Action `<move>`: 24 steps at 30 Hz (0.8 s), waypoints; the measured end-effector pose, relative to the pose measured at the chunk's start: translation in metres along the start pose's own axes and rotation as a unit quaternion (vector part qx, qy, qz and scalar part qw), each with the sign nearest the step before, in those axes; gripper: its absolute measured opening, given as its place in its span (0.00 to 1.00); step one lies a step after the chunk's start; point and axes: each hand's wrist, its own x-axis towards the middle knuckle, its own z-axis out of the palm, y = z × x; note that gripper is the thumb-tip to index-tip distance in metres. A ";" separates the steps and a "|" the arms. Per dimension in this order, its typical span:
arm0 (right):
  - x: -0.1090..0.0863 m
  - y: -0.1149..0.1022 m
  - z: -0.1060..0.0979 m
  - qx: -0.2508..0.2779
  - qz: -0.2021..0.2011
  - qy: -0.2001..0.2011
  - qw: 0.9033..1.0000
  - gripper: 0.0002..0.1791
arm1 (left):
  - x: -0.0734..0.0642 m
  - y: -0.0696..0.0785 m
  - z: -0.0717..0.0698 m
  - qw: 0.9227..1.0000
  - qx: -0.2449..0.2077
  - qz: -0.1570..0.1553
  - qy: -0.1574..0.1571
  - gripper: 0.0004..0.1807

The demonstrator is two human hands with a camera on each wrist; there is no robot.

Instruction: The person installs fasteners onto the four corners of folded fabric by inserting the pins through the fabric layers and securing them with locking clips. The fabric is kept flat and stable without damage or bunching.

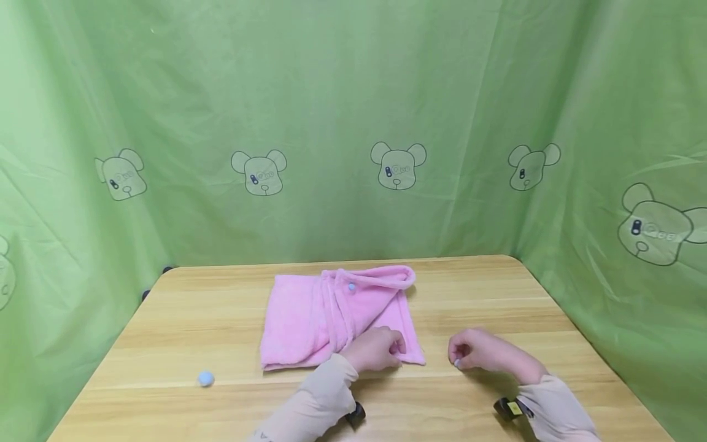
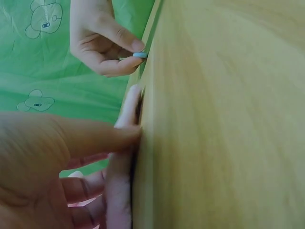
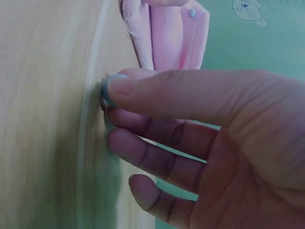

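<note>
A pink plush cloth (image 1: 293, 319), partly folded, lies on the table with a rolled loop at its far right corner. One small light-blue round piece (image 1: 351, 286) is on it. My left hand (image 1: 377, 348) is at the cloth's near right edge; in the left wrist view its thumb (image 2: 102, 137) and fingers pinch that edge. To the right of the cloth, my right hand (image 1: 483, 351) pinches a small light-blue disc (image 3: 108, 90) between thumb and forefinger, close to the tabletop. Its other fingers are loosely bent. The disc is partly hidden by the thumb.
Another light-blue round piece (image 1: 205, 379) lies on the wooden table (image 1: 166, 344), left of the cloth. Green curtains (image 1: 331, 92) printed with bear heads surround the table at the back and sides. Each wrist wears a dark strap device (image 1: 507, 408).
</note>
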 end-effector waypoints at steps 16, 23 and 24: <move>0.018 -0.012 -0.013 -0.039 -0.054 0.114 0.991 0.06 | 0.002 -0.010 -0.021 0.972 -0.194 -0.056 0.123 0.08; 0.037 -0.027 -0.011 -0.024 -0.070 0.142 0.987 0.03 | -0.005 -0.017 -0.041 0.943 -0.275 -0.079 0.170 0.07; 0.041 -0.029 -0.010 -0.020 -0.073 0.146 0.986 0.02 | -0.006 -0.017 -0.043 0.940 -0.280 -0.083 0.174 0.07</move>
